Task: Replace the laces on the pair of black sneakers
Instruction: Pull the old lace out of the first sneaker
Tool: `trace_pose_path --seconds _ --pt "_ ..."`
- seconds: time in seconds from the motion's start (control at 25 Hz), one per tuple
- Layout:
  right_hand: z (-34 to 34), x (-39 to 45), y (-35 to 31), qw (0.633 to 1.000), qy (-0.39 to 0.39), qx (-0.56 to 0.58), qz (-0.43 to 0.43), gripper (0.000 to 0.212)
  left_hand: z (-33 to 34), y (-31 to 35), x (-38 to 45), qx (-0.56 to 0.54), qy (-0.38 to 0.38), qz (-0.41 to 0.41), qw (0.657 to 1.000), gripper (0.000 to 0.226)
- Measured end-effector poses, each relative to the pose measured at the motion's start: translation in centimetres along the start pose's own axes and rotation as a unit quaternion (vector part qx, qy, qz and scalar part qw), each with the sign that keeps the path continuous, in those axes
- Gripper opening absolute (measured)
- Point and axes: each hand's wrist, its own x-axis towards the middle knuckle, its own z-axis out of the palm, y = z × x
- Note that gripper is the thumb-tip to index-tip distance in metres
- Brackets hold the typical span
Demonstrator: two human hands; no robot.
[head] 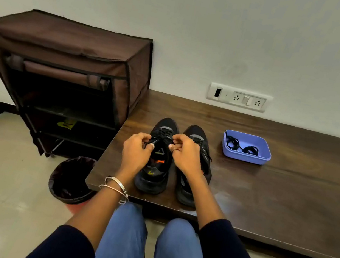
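Knees in blue jeans (124,241) nearest, pressed to the low wooden table (267,191). Both hands work the left sneaker (152,180) of the pair — left hand (135,151) and right hand (184,156) each pinch the old lace (163,135) near the top eyelets. Right sneaker (185,190) just beside it, laced. Spare laces (241,146) coiled in blue tray (261,159), well apart. Risk: a hard tug on a snagged knot tightens it, or drags the unweighted shoe off the near edge — bin (71,179) sits below
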Motion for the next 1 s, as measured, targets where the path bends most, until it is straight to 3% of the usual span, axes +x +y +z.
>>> trace_pose_path --seconds 0.2,0.4,0.84,1.0 --pt "3.0 1.8 0.2 0.994 -0.068 -0.075 0.034 0.048 1.8 -0.5 1.8 0.017 -0.066 -0.020 0.997 0.043" --pt "4.1 0.2 0.8 0.998 0.026 -0.041 0.036 0.038 1.6 -1.8 1.1 0.001 -0.047 -0.020 0.999 0.034" --pt "2.4 -2.7 0.2 0.998 0.040 0.038 0.043 0.011 0.6 -2.0 -3.2 -0.046 0.003 -0.036 0.998 0.023" --pt "1.4 -1.4 -0.2 0.996 -0.028 -0.070 0.047 0.021 0.7 -2.4 -3.3 -0.035 0.002 -0.028 0.999 0.027"
